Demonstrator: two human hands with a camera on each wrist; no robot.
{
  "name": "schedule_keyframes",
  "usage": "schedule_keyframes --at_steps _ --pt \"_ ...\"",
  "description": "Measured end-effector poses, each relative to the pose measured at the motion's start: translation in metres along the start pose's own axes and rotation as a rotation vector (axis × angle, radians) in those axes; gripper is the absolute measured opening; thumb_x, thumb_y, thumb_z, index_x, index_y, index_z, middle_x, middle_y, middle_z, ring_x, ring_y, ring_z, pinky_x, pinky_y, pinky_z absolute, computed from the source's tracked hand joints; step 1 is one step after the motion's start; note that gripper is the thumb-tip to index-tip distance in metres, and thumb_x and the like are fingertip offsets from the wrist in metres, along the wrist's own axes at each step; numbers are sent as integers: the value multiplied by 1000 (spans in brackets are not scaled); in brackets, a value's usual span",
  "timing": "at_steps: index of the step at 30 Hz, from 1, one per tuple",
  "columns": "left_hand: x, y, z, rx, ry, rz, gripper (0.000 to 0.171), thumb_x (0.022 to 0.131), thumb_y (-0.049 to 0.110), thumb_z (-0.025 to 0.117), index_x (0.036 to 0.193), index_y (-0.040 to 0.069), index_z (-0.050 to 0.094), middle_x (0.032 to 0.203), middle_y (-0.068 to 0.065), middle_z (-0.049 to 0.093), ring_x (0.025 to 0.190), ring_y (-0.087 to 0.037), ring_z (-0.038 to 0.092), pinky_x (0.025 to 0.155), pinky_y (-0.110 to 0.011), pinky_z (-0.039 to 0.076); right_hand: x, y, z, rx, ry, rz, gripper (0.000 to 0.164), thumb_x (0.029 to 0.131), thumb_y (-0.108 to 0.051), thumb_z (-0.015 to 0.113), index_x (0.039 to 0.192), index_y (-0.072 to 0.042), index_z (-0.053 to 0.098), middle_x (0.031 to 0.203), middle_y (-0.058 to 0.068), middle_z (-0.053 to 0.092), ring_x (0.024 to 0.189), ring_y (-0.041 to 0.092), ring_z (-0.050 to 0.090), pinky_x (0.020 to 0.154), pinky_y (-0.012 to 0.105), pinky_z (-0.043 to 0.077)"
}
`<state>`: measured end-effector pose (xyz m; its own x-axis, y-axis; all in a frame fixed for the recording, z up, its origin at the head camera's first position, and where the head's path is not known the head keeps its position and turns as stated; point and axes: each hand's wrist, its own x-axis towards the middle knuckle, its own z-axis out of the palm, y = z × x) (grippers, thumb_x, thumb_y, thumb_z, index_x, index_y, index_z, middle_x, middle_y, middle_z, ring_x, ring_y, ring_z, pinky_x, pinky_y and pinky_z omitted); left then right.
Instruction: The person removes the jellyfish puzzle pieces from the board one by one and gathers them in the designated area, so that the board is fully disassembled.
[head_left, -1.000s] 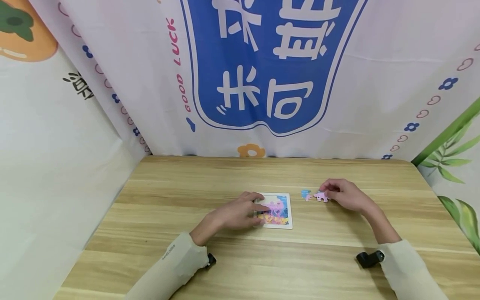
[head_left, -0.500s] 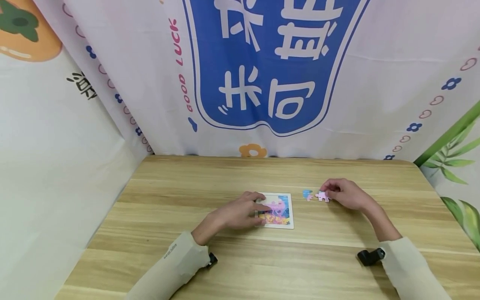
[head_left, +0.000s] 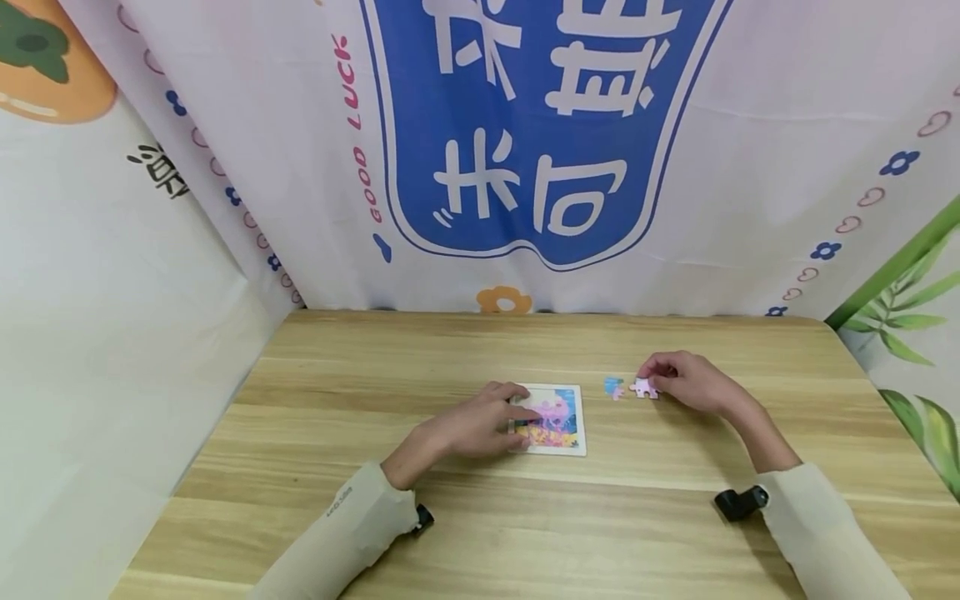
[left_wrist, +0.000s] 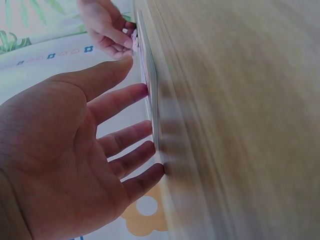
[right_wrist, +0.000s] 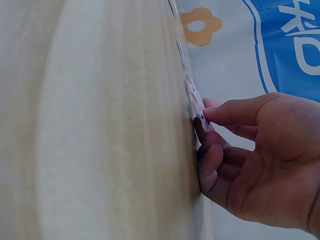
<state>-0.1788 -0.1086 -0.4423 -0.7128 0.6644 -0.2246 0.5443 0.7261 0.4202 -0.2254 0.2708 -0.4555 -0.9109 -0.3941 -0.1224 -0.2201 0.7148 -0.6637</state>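
Since a second ago we barely shift: our right hand (head_left: 686, 385) still pinches the pink puzzle piece (head_left: 642, 388) on the table (head_left: 375, 350) beside the blue piece (head_left: 613, 387), and our left hand (head_left: 480, 423) keeps straight, slightly spread fingers pressing the puzzle board (head_left: 558, 421), so the piece is not yet placed.

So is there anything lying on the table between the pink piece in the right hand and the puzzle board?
Yes. One small blue piece lies on the table between the pink piece, pinched by the right hand, and the puzzle board. The left hand rests on the board's far side, out of that path.
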Motion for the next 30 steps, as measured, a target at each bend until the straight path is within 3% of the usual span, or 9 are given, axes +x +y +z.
schedule_keyframes --at_steps 12,30 --pt "-2 1 -1 16 -6 -19 48 107 38 69 152 23 64 171 -6 42 161 -28 34 129 -48 39 0 -5 2 12 -16 18 13 100 -7 73 112 -3 73 100 7 69 89 17 55 74 24 47" --pt "-2 2 -1 18 -1 -19 47 106 37 70 151 23 65 169 -6 44 159 -28 37 128 -48 40 2 -6 4 -2 19 -12 15 97 2 70 110 -5 75 102 7 71 89 20 57 76 26 48"
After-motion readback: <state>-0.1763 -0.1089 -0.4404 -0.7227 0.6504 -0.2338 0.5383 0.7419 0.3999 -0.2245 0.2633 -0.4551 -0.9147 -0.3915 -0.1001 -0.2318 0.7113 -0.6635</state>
